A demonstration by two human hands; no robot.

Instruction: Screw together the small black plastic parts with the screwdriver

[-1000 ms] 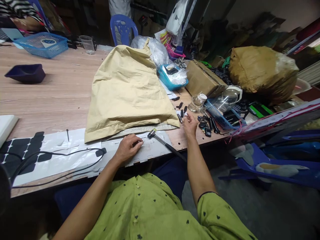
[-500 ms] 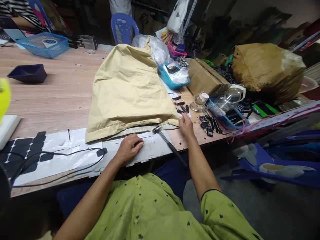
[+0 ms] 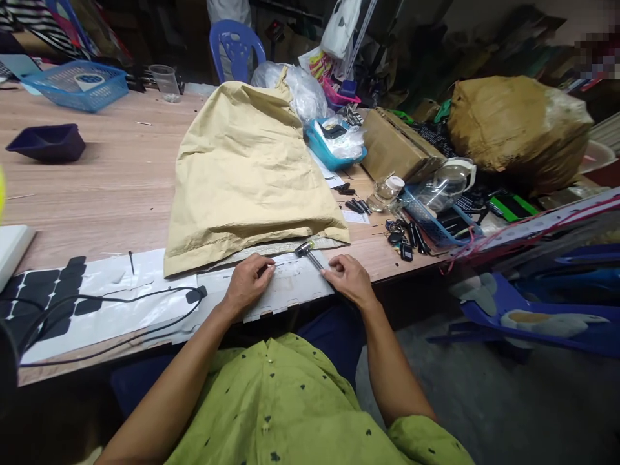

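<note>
My left hand (image 3: 249, 282) rests at the table's front edge on a pale board (image 3: 290, 287), fingers curled and thumb near the index finger. Anything in that pinch is too small to make out. A small hammer (image 3: 314, 258) lies slantwise on the board, its metal head close to the cloth's hem. Over its handle my right hand (image 3: 349, 279) is closed, hiding most of the grip. Just beyond both hands spreads a large beige cloth piece (image 3: 252, 174), with a creased front hem. A thin dark line shows on the board between the hands.
Left lie a white sheet with black patches (image 3: 53, 294), a black cable (image 3: 140, 298) and a dark tray (image 3: 48, 143). Right are black-handled small tools (image 3: 357, 205), keys (image 3: 400, 239), a glass jar (image 3: 386, 194), a blue basket (image 3: 436, 223) and a cardboard box (image 3: 400, 145).
My right hand has moved from the cloth's right corner toward me and left, onto the hammer's handle. My left hand stays in about the same place, its fingertips slightly raised.
</note>
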